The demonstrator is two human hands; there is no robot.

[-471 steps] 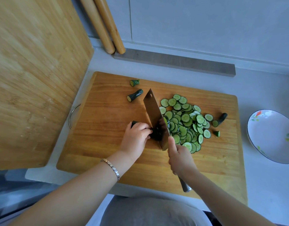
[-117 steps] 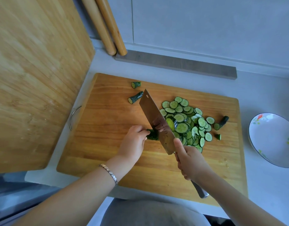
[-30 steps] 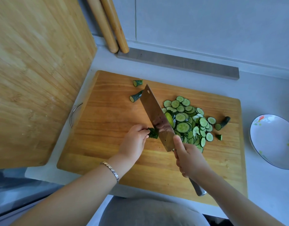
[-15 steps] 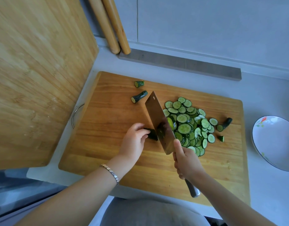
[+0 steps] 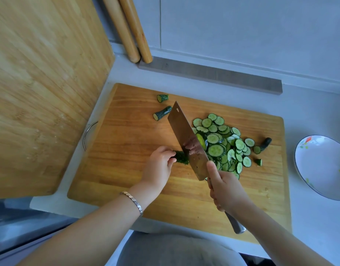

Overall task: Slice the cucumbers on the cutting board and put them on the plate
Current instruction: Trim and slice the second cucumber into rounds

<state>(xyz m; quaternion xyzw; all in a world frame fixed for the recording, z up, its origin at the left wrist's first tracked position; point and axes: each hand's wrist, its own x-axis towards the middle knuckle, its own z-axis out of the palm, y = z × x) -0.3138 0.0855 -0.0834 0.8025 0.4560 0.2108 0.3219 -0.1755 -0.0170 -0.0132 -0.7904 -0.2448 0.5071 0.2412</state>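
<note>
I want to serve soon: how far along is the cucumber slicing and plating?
Mostly sliced: a big pile of slices lies on the cutting board. In hand: the left hand holds a short cucumber piece while the right hand holds the cleaver against it. Left: finishing that piece, then moving everything to the plate, which holds no slices.

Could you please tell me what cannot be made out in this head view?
Head view:
- Cucumber piece: mostly hidden by left hand and cleaver; remaining length unclear.
- Plate: cut off by the right edge.
- Handle: mostly covered by right hand.
- Slices beside the cleaver: partly hidden behind it.
</note>
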